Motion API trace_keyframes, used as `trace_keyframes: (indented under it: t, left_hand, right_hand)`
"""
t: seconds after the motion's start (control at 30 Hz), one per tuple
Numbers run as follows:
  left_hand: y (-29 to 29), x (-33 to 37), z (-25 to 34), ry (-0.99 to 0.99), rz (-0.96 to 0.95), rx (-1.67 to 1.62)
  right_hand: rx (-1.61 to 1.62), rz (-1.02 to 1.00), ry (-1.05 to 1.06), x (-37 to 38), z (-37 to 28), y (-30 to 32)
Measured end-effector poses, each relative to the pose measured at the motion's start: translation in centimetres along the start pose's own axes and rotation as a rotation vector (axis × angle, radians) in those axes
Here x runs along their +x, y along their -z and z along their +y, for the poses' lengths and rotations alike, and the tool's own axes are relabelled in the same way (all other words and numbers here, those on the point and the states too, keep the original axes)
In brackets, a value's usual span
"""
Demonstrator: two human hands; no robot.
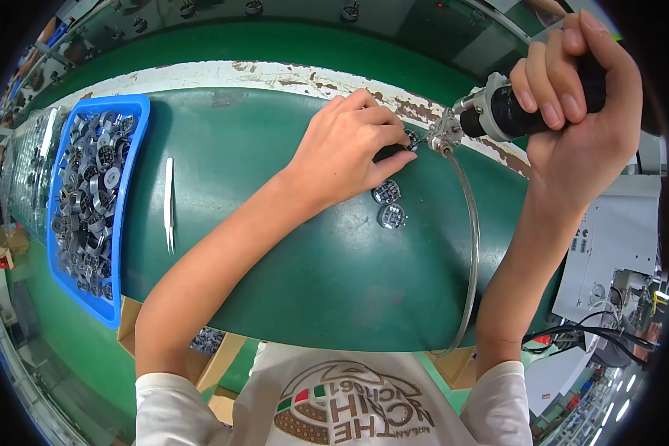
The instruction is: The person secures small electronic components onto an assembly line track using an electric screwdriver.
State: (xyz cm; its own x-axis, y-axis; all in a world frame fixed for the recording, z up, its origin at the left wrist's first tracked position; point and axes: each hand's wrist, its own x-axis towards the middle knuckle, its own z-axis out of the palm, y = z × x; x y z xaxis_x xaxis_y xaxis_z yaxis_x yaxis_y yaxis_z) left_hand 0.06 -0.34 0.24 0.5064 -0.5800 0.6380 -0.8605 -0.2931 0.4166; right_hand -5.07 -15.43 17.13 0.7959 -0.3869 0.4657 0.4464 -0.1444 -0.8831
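"Since both hands are busy, what does the left hand [349, 145] have?"

"A small round part [412, 140], pinched between thumb and fingertips near the far edge of the green desk [312, 290]. The fingers hide much of it, so I can't tell whether it rests on the surface."

"And the right hand [602, 111]?"

"Its grip is closed around the body of a black tool [514, 111], held roughly level, its metal head [444, 134] pointing left, right beside that part. Whether the two touch, I can't make out."

"Is something hanging from the tool?"

"A clear hose [472, 245]. It leaves the head and curves down toward the near edge."

"Any more parts about?"

"Two loose discs [389, 204] lie just below the left hand, one nearer the person than the other. Over on the left, a blue tray [143, 123] is heaped with similar grey and black pieces [93, 193]."

"What's between the tray and the forearm?"

"A pair of pale tweezers [169, 201], lying flat, points toward the person."
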Motion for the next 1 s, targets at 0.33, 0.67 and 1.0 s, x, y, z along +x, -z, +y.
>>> trace_keyframes:
  t: [0.33, 0.67, 1.0]
  left_hand:
    - [-0.04, -0.30, -0.25, -0.002, 0.019, 0.001]
    - [0.02, -0.28, -0.19, 0.020, -0.003, -0.010]
    - [0.24, -0.14, -0.03, 0.009, 0.067, -0.048]
  right_hand:
    - [0.159, -0.346, 0.066, -0.18, -0.11, 0.47]
    - [0.178, -0.360, 0.082, -0.35, -0.39, 0.63]
    - [0.174, -0.375, 0.115, -0.34, -0.34, 1.14]
